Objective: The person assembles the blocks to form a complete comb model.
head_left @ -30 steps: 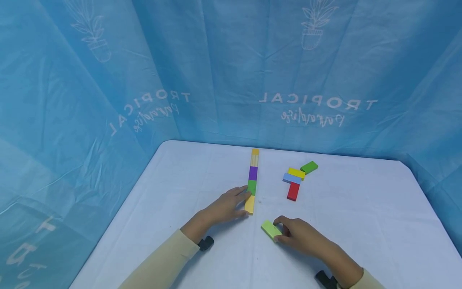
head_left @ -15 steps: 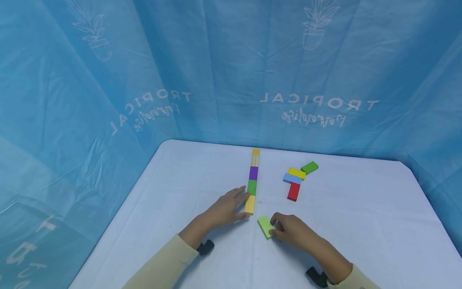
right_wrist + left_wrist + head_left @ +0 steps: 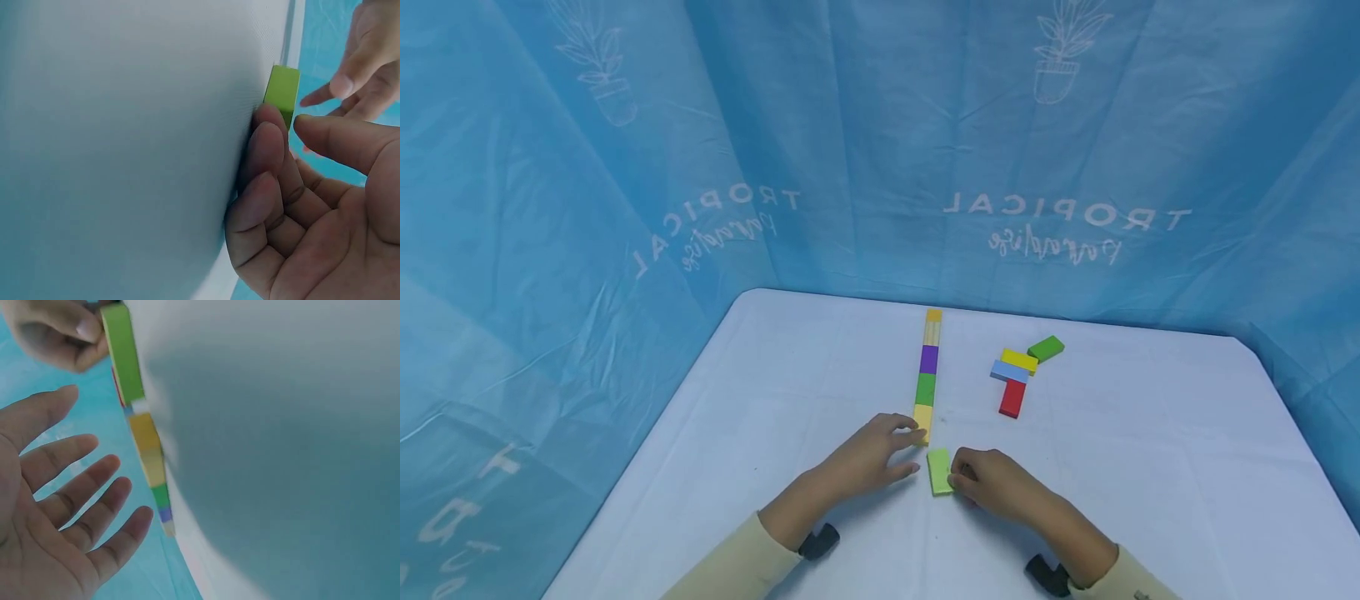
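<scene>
Right hand (image 3: pixel 1003 483): curled, pinching lime block (image 3: pixel 938 472) by right side | Lime block: just short of block row's (image 3: pixel 928 367) near end, slight gap | Left hand (image 3: pixel 872 454): fingers spread, left of that end

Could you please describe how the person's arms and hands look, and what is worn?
The left hand and right hand wear no gloves. The left sleeve and right sleeve are pale beige; the right one has a small dark mark. A black device shows at each wrist.
</scene>
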The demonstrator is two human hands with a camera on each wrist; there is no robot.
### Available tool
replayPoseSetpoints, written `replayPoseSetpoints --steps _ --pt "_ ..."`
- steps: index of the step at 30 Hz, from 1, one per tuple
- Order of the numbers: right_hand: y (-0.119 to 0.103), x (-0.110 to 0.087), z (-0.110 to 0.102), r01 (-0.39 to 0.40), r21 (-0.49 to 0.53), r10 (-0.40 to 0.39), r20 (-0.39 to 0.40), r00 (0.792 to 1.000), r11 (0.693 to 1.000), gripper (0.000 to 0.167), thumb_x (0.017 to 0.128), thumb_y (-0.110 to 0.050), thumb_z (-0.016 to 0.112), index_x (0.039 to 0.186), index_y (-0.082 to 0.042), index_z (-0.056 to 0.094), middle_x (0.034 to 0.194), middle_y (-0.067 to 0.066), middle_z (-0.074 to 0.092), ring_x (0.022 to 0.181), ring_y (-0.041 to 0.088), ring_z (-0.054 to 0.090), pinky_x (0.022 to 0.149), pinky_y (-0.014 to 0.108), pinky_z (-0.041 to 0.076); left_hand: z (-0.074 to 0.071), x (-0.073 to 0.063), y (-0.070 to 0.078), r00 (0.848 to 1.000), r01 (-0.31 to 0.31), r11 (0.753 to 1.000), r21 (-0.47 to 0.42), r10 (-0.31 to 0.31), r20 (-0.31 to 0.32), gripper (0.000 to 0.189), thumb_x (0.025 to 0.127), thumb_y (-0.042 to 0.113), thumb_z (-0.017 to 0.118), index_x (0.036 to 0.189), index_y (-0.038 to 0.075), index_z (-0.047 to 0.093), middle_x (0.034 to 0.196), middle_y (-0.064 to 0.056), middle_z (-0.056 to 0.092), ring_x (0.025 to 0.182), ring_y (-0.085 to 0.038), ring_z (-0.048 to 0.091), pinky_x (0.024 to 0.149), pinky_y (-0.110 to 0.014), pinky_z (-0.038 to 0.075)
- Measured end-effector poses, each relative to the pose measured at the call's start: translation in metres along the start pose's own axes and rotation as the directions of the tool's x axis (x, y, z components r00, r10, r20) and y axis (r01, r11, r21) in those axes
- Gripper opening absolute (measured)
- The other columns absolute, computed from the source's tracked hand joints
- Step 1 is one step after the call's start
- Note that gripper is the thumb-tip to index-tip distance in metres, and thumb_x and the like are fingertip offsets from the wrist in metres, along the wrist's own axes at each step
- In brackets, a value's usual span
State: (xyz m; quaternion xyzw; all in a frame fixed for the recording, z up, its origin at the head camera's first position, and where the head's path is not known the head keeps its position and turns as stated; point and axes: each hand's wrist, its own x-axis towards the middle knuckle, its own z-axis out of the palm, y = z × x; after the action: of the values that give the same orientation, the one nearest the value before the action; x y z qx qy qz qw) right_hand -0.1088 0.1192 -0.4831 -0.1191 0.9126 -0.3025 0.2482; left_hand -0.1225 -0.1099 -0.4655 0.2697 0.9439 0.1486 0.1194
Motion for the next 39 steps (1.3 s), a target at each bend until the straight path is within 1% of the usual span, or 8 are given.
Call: replayPoseSetpoints --steps 4,8,13,19,24,27,32,39 --pt "0.002 -0.001 0.001 0.025 -0.015 -0.026 -0.014 1.000 1.000 0.007 0.094 -0.022 0.071 0.100 -0.021 0.067 0.070 -0.004 0.058 0.066 0.013 0.054 0.058 0.024 0.045 0.002 -0.009 0.008 0.997 -0.075 0.995 0.058 0.074 0.028 0.050 0.098 0.040 0.065 0.145 0.026 0.057 0.147 0.004 0.054 0.138 -0.018 0.050 0.115 -0.036 0.046" --pt "0.007 -0.001 0.000 0.021 -0.017 -0.022 -0.045 0.999 1.000 0.015 0.092 -0.024 0.073 0.107 -0.022 0.069 0.075 -0.006 0.061 0.070 0.012 0.055 0.063 0.026 0.049 0.006 -0.018 0.012 0.987 -0.154 0.981 0.113 0.148 0.066 0.049 0.099 0.041 0.064 0.145 0.028 0.056 0.154 0.006 0.049 0.144 -0.017 0.046 0.117 -0.037 0.044" --pt "0.014 0.000 -0.004 -0.022 -0.028 0.018 -0.116 0.993 0.999 0.027 0.089 -0.030 0.077 0.114 -0.024 0.068 0.080 -0.010 0.062 0.074 0.010 0.055 0.070 0.027 0.052 0.011 -0.027 0.015 0.976 -0.202 0.968 0.148 0.186 0.114 0.053 0.100 0.043 0.062 0.150 0.032 0.050 0.162 0.007 0.040 0.150 -0.019 0.037 0.118 -0.043 0.043" --pt "0.018 -0.001 -0.015 -0.066 -0.019 0.060 -0.222 0.973 0.998 0.042 0.085 -0.034 0.082 0.122 -0.022 0.067 0.094 -0.007 0.065 0.085 0.009 0.060 0.080 0.033 0.061 0.012 -0.032 0.019 0.969 -0.189 0.966 0.175 0.155 0.192 0.060 0.098 0.047 0.062 0.154 0.036 0.042 0.166 0.009 0.031 0.153 -0.023 0.033 0.119 -0.046 0.041" --pt "0.025 -0.002 -0.029 -0.072 -0.011 0.066 -0.286 0.956 0.997 0.045 0.089 -0.034 0.077 0.129 -0.019 0.064 0.115 0.000 0.066 0.102 0.015 0.062 0.085 0.037 0.062 0.014 -0.035 0.019 0.967 -0.171 0.971 0.169 0.133 0.219 0.064 0.098 0.050 0.062 0.156 0.039 0.036 0.168 0.011 0.025 0.155 -0.023 0.029 0.120 -0.048 0.040" --pt "0.031 -0.002 -0.039 -0.063 0.009 0.062 -0.303 0.951 0.998 0.046 0.094 -0.033 0.072 0.136 -0.017 0.059 0.127 0.004 0.062 0.111 0.021 0.061 0.086 0.039 0.062 0.014 -0.036 0.019 0.967 -0.161 0.974 0.160 0.124 0.223 0.067 0.097 0.050 0.062 0.157 0.040 0.034 0.169 0.011 0.024 0.156 -0.023 0.027 0.120 -0.049 0.039" --pt "0.046 0.001 -0.058 -0.051 0.009 0.052 -0.322 0.945 0.999 0.050 0.097 -0.032 0.068 0.142 -0.013 0.055 0.139 0.014 0.053 0.126 0.033 0.055 0.096 0.050 0.059 0.014 -0.038 0.019 0.970 -0.161 0.969 0.188 0.121 0.210 0.066 0.098 0.049 0.062 0.157 0.037 0.035 0.169 0.008 0.025 0.156 -0.023 0.026 0.121 -0.048 0.038" --pt "0.070 0.009 -0.077 -0.119 0.026 0.121 -0.311 0.943 0.993 0.061 0.098 -0.035 0.064 0.151 -0.013 0.045 0.152 0.023 0.038 0.139 0.045 0.042 0.099 0.057 0.055 0.014 -0.042 0.015 0.968 -0.156 0.969 0.190 0.112 0.224 0.067 0.098 0.050 0.061 0.158 0.035 0.034 0.170 0.008 0.019 0.158 -0.023 0.020 0.121 -0.052 0.037"
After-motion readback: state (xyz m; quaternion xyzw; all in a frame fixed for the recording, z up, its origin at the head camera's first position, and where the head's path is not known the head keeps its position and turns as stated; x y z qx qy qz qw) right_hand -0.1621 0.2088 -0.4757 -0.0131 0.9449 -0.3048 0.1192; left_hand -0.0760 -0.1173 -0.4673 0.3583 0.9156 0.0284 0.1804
